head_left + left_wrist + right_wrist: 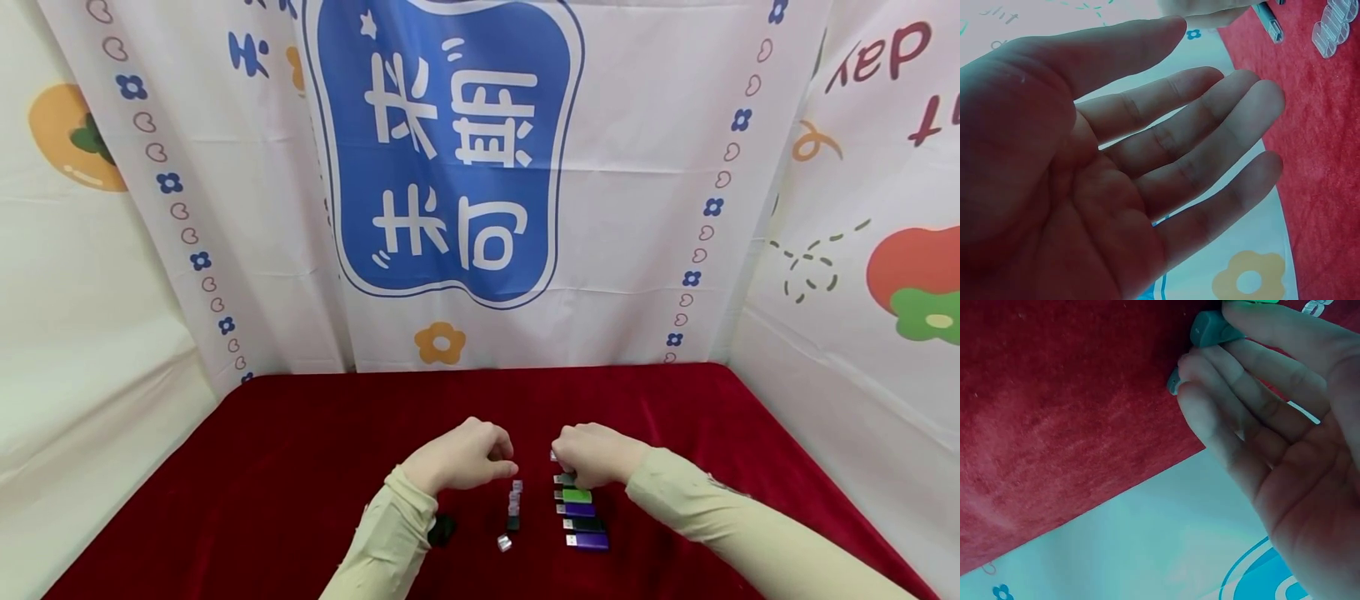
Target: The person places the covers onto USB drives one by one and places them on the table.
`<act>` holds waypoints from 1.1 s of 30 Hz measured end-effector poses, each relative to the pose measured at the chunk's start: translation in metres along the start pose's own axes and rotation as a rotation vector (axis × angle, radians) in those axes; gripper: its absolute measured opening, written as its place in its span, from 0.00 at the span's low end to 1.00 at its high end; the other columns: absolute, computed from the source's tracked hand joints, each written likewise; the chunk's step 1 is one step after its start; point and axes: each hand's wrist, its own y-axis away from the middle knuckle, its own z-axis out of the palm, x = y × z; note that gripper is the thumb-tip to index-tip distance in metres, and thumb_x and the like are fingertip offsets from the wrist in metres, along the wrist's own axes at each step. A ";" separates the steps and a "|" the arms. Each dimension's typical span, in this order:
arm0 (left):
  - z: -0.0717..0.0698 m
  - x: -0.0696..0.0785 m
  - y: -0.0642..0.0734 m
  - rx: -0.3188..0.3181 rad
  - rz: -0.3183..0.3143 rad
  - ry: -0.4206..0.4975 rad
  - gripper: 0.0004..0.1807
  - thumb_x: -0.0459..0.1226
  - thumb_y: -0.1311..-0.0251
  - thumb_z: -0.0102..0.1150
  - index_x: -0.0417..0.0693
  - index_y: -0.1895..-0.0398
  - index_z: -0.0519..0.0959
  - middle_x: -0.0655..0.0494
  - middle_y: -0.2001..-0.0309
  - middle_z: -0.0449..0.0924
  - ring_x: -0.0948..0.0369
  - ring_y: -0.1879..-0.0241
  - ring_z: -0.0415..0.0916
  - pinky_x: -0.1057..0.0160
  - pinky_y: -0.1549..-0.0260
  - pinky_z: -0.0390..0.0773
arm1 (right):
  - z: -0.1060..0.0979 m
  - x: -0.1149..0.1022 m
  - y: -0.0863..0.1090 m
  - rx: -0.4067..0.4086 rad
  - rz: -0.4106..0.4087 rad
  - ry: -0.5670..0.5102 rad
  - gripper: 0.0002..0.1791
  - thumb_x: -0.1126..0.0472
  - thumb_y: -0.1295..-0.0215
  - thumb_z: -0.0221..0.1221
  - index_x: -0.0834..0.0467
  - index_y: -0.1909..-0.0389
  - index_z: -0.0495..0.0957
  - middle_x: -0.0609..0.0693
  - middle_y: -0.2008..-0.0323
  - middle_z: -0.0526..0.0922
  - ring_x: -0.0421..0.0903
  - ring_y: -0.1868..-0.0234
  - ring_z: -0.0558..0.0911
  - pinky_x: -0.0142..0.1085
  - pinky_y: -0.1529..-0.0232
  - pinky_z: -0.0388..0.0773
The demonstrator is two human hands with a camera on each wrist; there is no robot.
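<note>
"What lies nearest you?"

"A purple stick on the right, plug facing left, and left of it a loose clear cap. Just beside your left wrist is a dark object, too unclear to name. Farther up the right row come a black stick, a second purple stick and a green stick. Left of them, several clear caps run away from you."

"And the hands?"

"Apart. Your left hand is near the caps' far end, thumb spread from the fingers, holding nothing. Your right hand is at the right row's far end, fingertips at a grey-green stick and the farthest stick; I can't tell whether it pinches either."

"Beyond?"

"Red cloth, then a white curtain."
</note>
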 end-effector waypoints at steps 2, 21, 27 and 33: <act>0.000 0.000 0.000 0.000 0.000 -0.002 0.06 0.39 0.37 0.65 0.46 0.61 0.84 0.64 0.70 0.79 0.69 0.72 0.74 0.68 0.69 0.77 | -0.001 -0.001 -0.002 -0.017 0.003 0.024 0.21 0.68 0.51 0.72 0.51 0.89 0.69 0.41 0.88 0.65 0.38 0.83 0.60 0.31 0.81 0.63; 0.000 -0.002 -0.001 -0.010 -0.010 0.004 0.06 0.39 0.36 0.65 0.47 0.61 0.84 0.65 0.70 0.78 0.69 0.73 0.74 0.68 0.70 0.76 | 0.000 0.004 -0.008 -0.067 0.061 -0.035 0.22 0.62 0.56 0.76 0.49 0.91 0.69 0.38 0.91 0.62 0.36 0.85 0.60 0.29 0.83 0.62; 0.001 -0.002 -0.002 -0.009 -0.025 0.007 0.06 0.40 0.36 0.65 0.48 0.61 0.84 0.66 0.70 0.78 0.68 0.73 0.75 0.68 0.70 0.76 | -0.005 0.012 0.000 -0.014 0.126 -0.165 0.15 0.58 0.56 0.76 0.49 0.83 0.77 0.38 0.84 0.70 0.39 0.82 0.69 0.32 0.78 0.70; 0.002 -0.002 -0.003 -0.007 -0.022 0.008 0.07 0.40 0.36 0.64 0.47 0.60 0.84 0.65 0.69 0.79 0.68 0.72 0.75 0.68 0.68 0.77 | -0.022 0.021 0.011 0.094 0.166 -0.217 0.13 0.58 0.54 0.75 0.48 0.82 0.78 0.37 0.82 0.72 0.39 0.80 0.71 0.33 0.77 0.73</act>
